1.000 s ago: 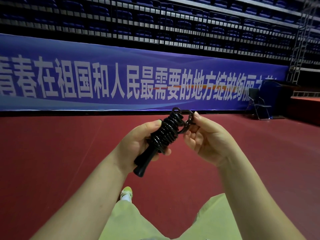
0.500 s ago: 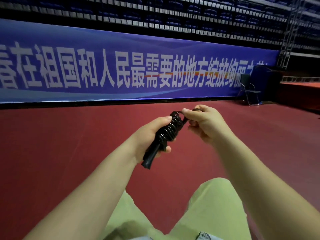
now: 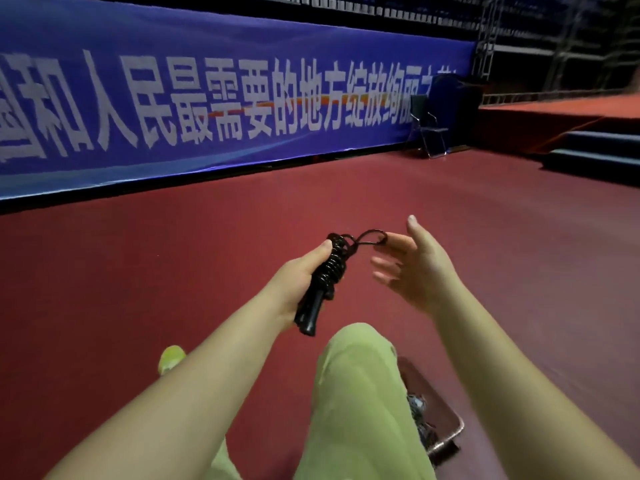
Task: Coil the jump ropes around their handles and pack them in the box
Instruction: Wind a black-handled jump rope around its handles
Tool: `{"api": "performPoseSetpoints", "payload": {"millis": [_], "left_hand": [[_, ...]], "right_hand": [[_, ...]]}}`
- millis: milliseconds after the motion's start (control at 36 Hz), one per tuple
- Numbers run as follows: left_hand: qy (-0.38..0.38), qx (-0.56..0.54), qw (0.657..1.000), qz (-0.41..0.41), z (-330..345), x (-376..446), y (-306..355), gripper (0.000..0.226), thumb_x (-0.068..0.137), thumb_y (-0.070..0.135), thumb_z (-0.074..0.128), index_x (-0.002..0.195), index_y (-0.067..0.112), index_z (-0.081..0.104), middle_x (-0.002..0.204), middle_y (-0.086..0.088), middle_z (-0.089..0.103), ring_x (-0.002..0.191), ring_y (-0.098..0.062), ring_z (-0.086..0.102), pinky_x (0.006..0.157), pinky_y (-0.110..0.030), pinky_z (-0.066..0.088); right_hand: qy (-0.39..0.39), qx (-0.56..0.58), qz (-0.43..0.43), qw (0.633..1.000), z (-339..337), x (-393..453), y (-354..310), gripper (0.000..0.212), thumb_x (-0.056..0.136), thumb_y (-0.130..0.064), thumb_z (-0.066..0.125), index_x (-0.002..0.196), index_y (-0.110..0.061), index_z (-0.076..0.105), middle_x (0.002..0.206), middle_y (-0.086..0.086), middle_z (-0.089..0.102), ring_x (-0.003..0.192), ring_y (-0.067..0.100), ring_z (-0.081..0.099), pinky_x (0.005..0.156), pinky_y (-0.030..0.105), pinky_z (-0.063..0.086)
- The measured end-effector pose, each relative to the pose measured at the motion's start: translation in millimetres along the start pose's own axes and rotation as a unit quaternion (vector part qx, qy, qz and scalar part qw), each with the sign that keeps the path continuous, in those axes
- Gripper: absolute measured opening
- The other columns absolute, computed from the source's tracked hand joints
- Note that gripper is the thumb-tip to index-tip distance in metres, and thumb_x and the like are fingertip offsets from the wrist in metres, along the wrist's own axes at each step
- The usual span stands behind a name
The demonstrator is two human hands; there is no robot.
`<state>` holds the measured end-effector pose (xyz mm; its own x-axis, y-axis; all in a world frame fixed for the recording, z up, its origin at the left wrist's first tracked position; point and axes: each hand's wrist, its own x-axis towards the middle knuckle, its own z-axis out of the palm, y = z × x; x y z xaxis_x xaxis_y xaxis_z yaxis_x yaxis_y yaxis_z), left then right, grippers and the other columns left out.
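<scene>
While winding down to the last loop (image 3: 372, 236) — keep it taut. Left hand (image 3: 294, 282) wrapped tight round the handles (image 3: 313, 311), thumb pinning the coiled jump rope (image 3: 333, 263) near the top. Right hand (image 3: 420, 268) spread wide, fingers (image 3: 384, 263) straight, 1 fingertip hooked through that loop beside the coil. Best tucked under a turn before letting go — otherwise likely to spring loose. Box (image 3: 446, 431) partly visible on the floor (image 3: 485, 271) by the right leg.
</scene>
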<state>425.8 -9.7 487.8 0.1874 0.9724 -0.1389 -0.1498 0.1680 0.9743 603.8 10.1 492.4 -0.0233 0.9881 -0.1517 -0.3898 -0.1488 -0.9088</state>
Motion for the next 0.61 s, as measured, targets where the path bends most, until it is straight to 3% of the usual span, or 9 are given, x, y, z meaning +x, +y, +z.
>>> {"api": "performPoseSetpoints", "payload": {"millis": [83, 167, 250, 361, 472, 611], "left_hand": [[-0.001, -0.029, 0.999, -0.03, 29.8, 39.7, -21.4, 0.03, 0.095, 0.042, 0.052, 0.099, 0.016, 0.065, 0.08, -0.002, 0.064, 0.059, -0.014, 0.055, 0.052, -0.023, 0.044], [0.001, -0.026, 0.998, -0.057, 62.9, 79.2, -46.6, 0.031, 0.096, 0.042, 0.051, 0.102, 0.015, 0.066, 0.089, -0.003, 0.067, 0.069, -0.015, 0.061, 0.064, -0.027, 0.048], [-0.027, -0.015, 0.996, -0.089, 93.9, 113.9, -78.4, 0.035, 0.098, 0.041, 0.048, 0.108, 0.012, 0.065, 0.095, -0.006, 0.07, 0.074, -0.015, 0.067, 0.062, -0.026, 0.053], [-0.063, 0.011, 0.99, -0.127, 122.1, 151.3, -124.7, 0.035, 0.101, 0.037, 0.043, 0.11, 0.009, 0.061, 0.085, -0.009, 0.068, 0.06, -0.013, 0.068, 0.054, -0.024, 0.054], [-0.091, 0.021, 0.975, -0.2, 125.8, 182.8, -167.6, 0.042, 0.101, 0.044, 0.039, 0.119, 0.01, 0.057, 0.082, -0.011, 0.068, 0.056, -0.015, 0.068, 0.048, -0.024, 0.054], [-0.101, 0.111, 0.942, -0.3, 117.7, 219.1, -223.6, 0.042, 0.098, 0.05, 0.04, 0.104, 0.018, 0.067, 0.099, -0.008, 0.073, 0.091, -0.019, 0.067, 0.088, -0.033, 0.05]], "right_hand": [[0.051, 0.005, 0.005, 0.999, -34.5, 13.9, 13.7, 0.052, 0.096, -0.048, 0.047, 0.128, -0.008, 0.054, 0.114, 0.006, 0.061, 0.09, 0.023, 0.061, 0.074, 0.036, 0.05], [0.083, -0.005, 0.017, 0.996, -66.9, 28.6, 34.1, 0.048, 0.096, -0.045, 0.047, 0.128, -0.01, 0.054, 0.124, 0.007, 0.06, 0.097, 0.023, 0.061, 0.079, 0.037, 0.052], [0.102, -0.003, 0.035, 0.994, -97.7, 43.5, 55.7, 0.039, 0.098, -0.042, 0.047, 0.121, -0.013, 0.061, 0.122, 0.006, 0.064, 0.103, 0.026, 0.063, 0.09, 0.041, 0.054], [0.137, 0.013, 0.048, 0.989, -132.5, 68.2, 84.3, 0.022, 0.099, -0.025, 0.049, 0.102, -0.014, 0.068, 0.081, -0.002, 0.073, 0.068, 0.013, 0.067, 0.057, 0.025, 0.052], [0.172, 0.034, 0.093, 0.98, -164.2, 95.6, 118.8, 0.018, 0.098, -0.017, 0.053, 0.11, -0.01, 0.064, 0.079, 0.001, 0.074, 0.065, 0.014, 0.07, 0.055, 0.025, 0.052], [0.25, 0.099, 0.181, 0.946, -207.4, 128.9, 184.9, 0.023, 0.095, -0.014, 0.056, 0.114, -0.004, 0.064, 0.097, 0.016, 0.07, 0.088, 0.03, 0.067, 0.077, 0.04, 0.057]]}}
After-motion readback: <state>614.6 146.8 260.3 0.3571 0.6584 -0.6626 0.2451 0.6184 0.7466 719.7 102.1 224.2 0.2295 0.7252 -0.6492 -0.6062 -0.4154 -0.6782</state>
